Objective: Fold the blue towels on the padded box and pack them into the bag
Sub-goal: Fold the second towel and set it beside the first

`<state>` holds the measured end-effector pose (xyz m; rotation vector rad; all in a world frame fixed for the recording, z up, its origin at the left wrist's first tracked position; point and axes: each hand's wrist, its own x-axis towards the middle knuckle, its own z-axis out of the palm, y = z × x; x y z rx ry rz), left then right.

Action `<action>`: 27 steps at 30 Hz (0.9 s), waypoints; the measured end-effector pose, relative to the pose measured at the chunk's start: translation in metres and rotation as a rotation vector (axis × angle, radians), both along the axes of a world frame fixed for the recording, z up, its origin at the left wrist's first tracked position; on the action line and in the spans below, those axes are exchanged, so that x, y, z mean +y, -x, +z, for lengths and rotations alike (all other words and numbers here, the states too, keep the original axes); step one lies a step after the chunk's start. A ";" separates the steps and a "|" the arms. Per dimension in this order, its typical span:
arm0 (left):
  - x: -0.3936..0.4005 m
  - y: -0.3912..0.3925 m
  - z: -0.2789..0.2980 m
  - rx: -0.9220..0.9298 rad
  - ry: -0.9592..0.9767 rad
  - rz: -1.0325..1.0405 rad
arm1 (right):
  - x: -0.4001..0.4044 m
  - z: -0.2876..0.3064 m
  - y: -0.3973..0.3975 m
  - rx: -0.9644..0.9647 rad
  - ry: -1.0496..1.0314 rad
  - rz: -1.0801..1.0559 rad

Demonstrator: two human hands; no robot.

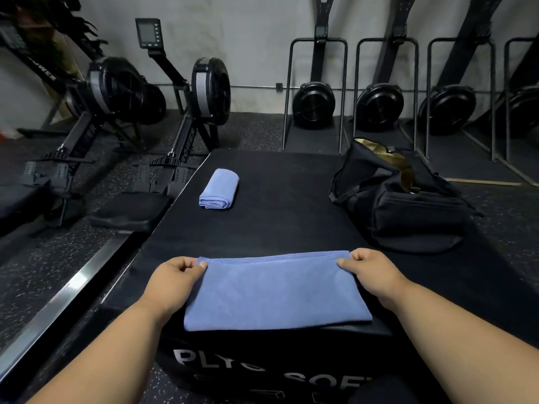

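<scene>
On the near end of the padded box (277,182): blue towel (277,293) lying flat, half-folded, far corners pinched by left hand (175,275) and right hand (370,272), fingers curled on the hem. Best to keep both corners level, match edges, smooth before creasing. Folded towel (218,189) farther back; bag (408,205) open at right, well apart.

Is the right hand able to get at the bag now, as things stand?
Probably yes, but not at once: the right hand pinches a corner of the towel. The bag stands open on the same side, with only bare box between.
</scene>
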<state>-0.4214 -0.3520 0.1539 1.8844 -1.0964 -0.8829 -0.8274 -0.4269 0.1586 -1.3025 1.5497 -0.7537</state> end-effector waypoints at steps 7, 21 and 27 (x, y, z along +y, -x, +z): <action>0.005 0.007 0.006 0.041 -0.027 0.028 | 0.015 0.003 0.019 -0.091 -0.058 -0.033; -0.002 0.012 -0.004 -0.177 -0.067 0.041 | -0.003 -0.004 0.003 0.259 0.138 -0.094; 0.000 0.014 -0.001 -0.199 -0.087 0.034 | -0.008 -0.006 0.001 0.430 0.116 -0.012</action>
